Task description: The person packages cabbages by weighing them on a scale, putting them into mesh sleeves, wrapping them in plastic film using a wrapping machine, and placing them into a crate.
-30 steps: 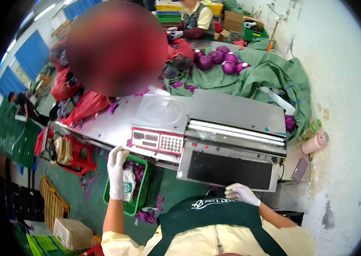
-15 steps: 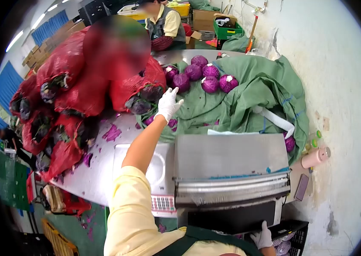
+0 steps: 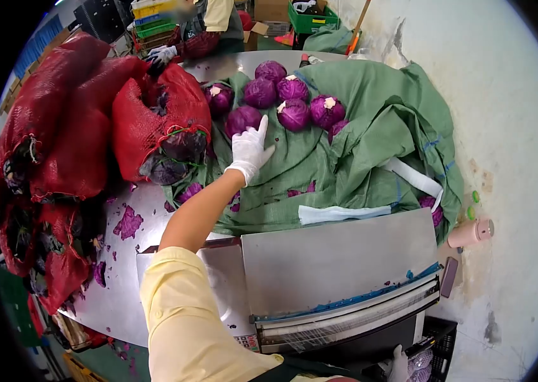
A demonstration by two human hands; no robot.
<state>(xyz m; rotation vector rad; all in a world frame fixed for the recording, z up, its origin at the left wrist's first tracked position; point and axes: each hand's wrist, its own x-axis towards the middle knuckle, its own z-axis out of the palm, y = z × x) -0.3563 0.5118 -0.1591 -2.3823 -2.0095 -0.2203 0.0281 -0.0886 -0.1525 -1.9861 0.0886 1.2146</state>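
Observation:
My left hand [image 3: 250,151], in a white glove, reaches over the green cloth [image 3: 275,181] with index finger stretched and thumb apart. Its fingertips meet the near side of a purple cabbage [image 3: 241,120]; whether they press on it I cannot tell. Several more purple cabbages [image 3: 260,93] lie just beyond, some with pale cut stems. Low at the right, my gloved right hand [image 3: 399,365] is beside the front of the wrapping machine [image 3: 339,267], near a black crate [image 3: 444,350]. Most of its fingers are hidden.
Red mesh sacks [image 3: 78,134] of cabbages crowd the left of the metal table [image 3: 119,305], among loose purple leaves [image 3: 129,223]. Another person's gloved hand [image 3: 162,54] is at a sack. A pink bottle [image 3: 470,233] stands by the wall [image 3: 510,159].
My view has tilted and shifted. My left hand has come up to the nearest cabbage. The co-worker's gloved hand now shows at the sack. My right hand sits lower in view.

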